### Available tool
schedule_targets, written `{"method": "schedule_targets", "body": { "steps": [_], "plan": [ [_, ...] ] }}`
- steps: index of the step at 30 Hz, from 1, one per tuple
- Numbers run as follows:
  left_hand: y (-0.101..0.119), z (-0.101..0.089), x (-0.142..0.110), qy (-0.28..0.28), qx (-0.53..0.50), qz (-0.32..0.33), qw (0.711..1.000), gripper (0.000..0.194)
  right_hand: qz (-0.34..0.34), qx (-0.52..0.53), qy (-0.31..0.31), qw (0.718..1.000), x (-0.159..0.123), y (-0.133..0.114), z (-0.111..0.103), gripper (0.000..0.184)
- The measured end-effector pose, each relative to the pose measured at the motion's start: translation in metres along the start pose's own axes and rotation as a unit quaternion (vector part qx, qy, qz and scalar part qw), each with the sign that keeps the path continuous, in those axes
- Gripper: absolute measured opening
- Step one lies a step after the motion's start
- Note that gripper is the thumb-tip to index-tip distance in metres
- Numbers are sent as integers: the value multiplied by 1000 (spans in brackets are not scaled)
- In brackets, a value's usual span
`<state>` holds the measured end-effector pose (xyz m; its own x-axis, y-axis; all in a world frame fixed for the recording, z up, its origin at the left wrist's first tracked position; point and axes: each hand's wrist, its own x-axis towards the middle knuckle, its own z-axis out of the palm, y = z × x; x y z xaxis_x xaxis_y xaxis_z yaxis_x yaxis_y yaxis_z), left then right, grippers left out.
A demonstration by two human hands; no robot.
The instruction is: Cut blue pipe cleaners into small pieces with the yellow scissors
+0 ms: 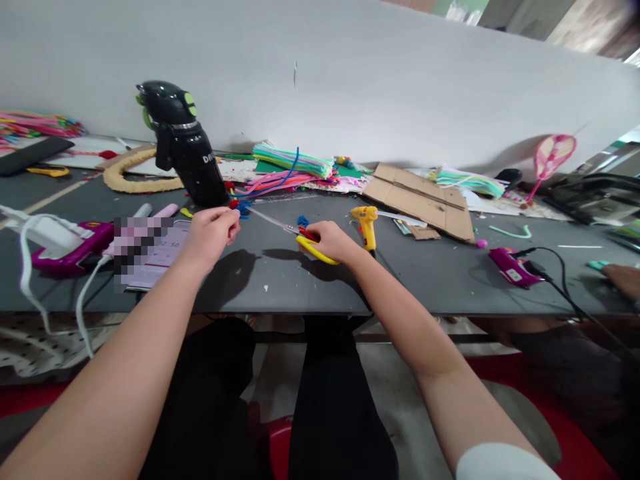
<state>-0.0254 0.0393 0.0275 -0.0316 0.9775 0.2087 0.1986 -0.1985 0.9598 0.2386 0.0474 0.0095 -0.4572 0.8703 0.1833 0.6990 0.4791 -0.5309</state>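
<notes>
My right hand [327, 241] grips a pair of scissors [317, 251] with yellow and red handles. The blades point left, towards my left hand [213, 230]. That hand is closed with its fingertips pinched, and a small red bit [233, 204] shows at them; whether it is held or lies behind is unclear. Short blue fuzzy pieces [243, 209] lie just beyond the left fingertips. Another blue fuzzy piece [303, 220] rests on the table by the scissors' pivot.
Behind my left hand stands a black bottle [187, 153]. A yellow glue gun [367, 227], cardboard [420, 200] and bundled pipe cleaners [293, 161] lie farther back. A phone [160, 257] and purple power strips [515, 267] flank my arms. Another person's hand [623, 277] is at far right.
</notes>
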Motion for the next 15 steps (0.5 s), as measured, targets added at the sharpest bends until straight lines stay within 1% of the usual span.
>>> {"method": "schedule_targets", "body": {
  "steps": [3, 8, 15],
  "plan": [
    [3, 1, -1, -1, -9, -7, 1000, 31, 2, 2, -5, 1000, 0, -1, 0, 34],
    [5, 4, 0, 1, -24, -36, 999, 31, 3, 3, -11, 1000, 0, -2, -2, 35],
    [4, 4, 1, 10, -37, -47, 998, 33, -1, 14, -19, 1000, -1, -1, -3, 35]
  ]
}}
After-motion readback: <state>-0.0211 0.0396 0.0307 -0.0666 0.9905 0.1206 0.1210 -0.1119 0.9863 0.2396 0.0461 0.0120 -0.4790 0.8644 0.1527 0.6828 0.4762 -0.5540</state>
